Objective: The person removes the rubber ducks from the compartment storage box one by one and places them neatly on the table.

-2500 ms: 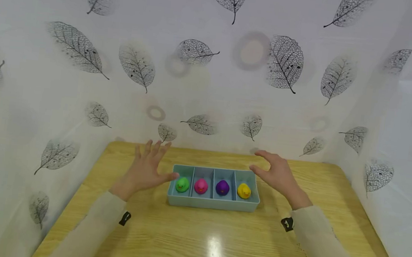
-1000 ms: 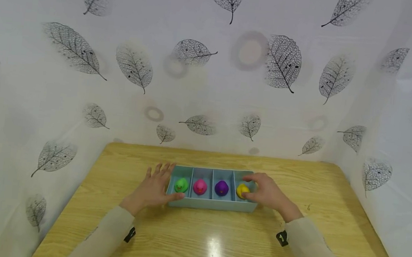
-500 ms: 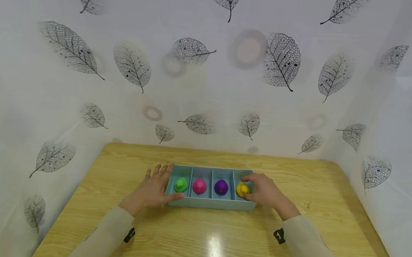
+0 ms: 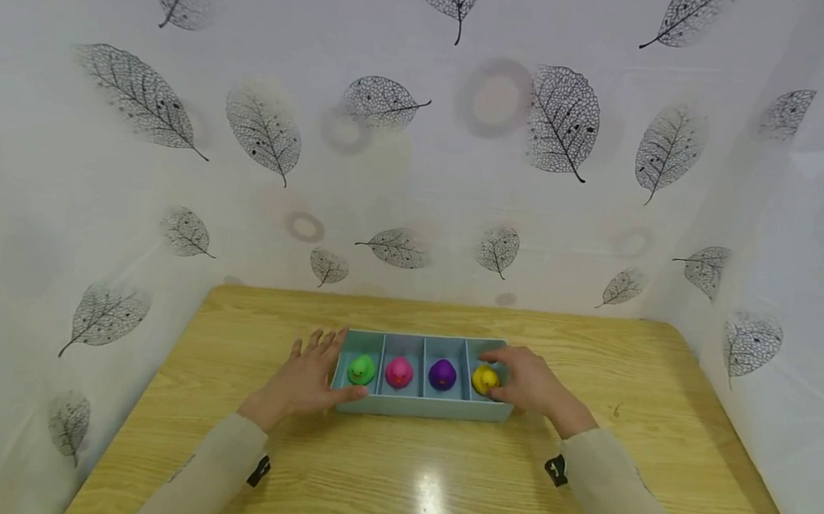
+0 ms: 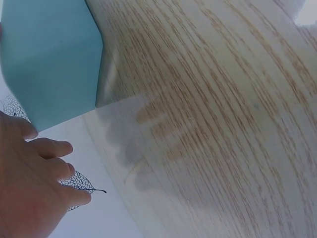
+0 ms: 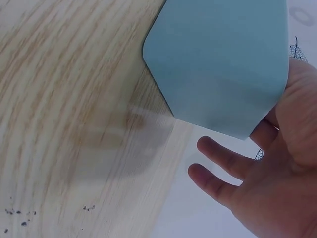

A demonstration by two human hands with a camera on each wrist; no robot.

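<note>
A pale blue-green box [image 4: 419,407] with several compartments stands on the wooden table. Its row of small rubber ducks runs from a green duck [image 4: 361,370] through a pink duck [image 4: 399,372] and a purple duck [image 4: 442,374] to a yellow duck [image 4: 485,379]. My left hand [image 4: 301,375] holds the box's left end, thumb over the front rim and index finger at the back corner. Over the right compartment, my right hand [image 4: 536,386] has thumb and index finger around the yellow duck. Its thumb is hidden behind the box wall in the right wrist view, its other fingers [image 6: 213,186] outside.
The wooden tabletop [image 4: 358,486] extends on all sides of the box. A white sheet [image 4: 421,174] with leaf prints encloses the table at the back and both sides. A black strap piece [image 4: 556,470] hangs at the right cuff, another black piece [image 4: 259,470] at the left.
From raised positions beside the box, both hands have come down and inward, the left to the box's left end, the right to the yellow duck. Over the last half second they barely move.
</note>
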